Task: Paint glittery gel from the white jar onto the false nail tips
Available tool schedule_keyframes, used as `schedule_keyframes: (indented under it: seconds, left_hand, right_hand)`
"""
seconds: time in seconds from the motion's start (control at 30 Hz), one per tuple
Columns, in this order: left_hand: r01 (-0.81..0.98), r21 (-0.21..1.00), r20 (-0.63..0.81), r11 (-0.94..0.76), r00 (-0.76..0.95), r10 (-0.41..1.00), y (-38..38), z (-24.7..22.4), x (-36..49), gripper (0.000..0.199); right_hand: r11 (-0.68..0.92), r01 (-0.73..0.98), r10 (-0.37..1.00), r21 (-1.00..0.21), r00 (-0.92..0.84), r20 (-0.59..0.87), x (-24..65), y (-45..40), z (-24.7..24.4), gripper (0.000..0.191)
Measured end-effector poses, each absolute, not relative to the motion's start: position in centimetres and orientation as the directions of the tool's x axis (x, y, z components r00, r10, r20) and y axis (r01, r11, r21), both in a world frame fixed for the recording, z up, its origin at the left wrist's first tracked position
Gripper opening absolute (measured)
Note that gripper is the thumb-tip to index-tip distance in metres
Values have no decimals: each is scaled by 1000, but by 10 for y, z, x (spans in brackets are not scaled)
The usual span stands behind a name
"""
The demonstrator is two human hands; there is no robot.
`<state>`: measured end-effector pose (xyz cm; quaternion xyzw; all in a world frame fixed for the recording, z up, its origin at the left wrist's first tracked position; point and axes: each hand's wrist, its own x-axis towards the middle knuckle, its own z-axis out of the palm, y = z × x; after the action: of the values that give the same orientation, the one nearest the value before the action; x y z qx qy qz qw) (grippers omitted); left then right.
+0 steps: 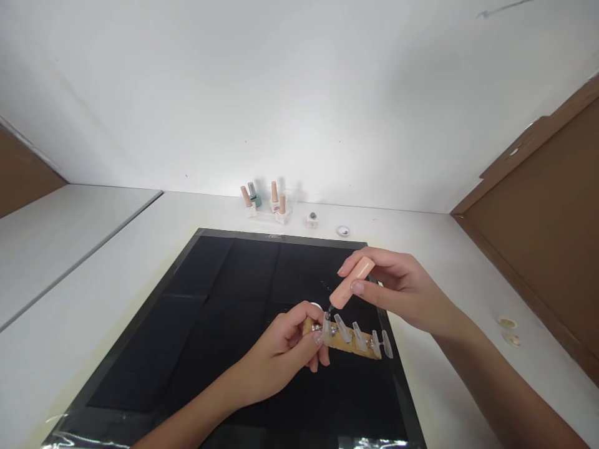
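My left hand (292, 340) is closed around the left end of a tan display strip (360, 349), holding it above the black mat. Several clear false nails (343, 328) stand on the strip in a row on small silvery mounts. Between thumb and fingers, my right hand (402, 284) grips a nail polish brush by its long peach cap (352, 283). The brush tip points down to the left and is at the leftmost nail (326, 327), beside my left fingertips. Whether the bristles touch that nail I cannot tell. A white round thing behind my left fingers is mostly hidden.
The black mat (234, 349) is taped onto a white table. At the back stand several polish bottles (282, 211) with peach or grey caps, a small clear jar (312, 219) and a round white dish (343, 231). Two small round items (508, 323) lie right. Brown cardboard (538, 237) borders the right side.
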<state>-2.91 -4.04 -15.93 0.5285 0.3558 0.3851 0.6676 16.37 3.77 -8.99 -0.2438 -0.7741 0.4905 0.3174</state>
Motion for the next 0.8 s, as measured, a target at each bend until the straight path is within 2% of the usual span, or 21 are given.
schedule_keyframes:
  seconds: [0.17,0.3,0.53,0.8]
  left_hand:
    - [-128,981,-71,144,454,888,-40,-160,-31,23]
    - [-104,985,-79,140,451,889,-37,-158,-31,25]
    - [-112,980,-97,164,455,885,-38,-158,-28,27]
    - [-119,979,-92,165,461,883,-40,-162,-29,24]
  right_hand:
    - [369,14,692,-929,-671,265,166,36,-90,8]
    - [343,-25,644,-939,-721,255,164,34,-90,7]
    - [330,33,660,-943,-723,205,162,35,-91,7]
    - [366,57,696,-929,-680,232,163,38,-92,13]
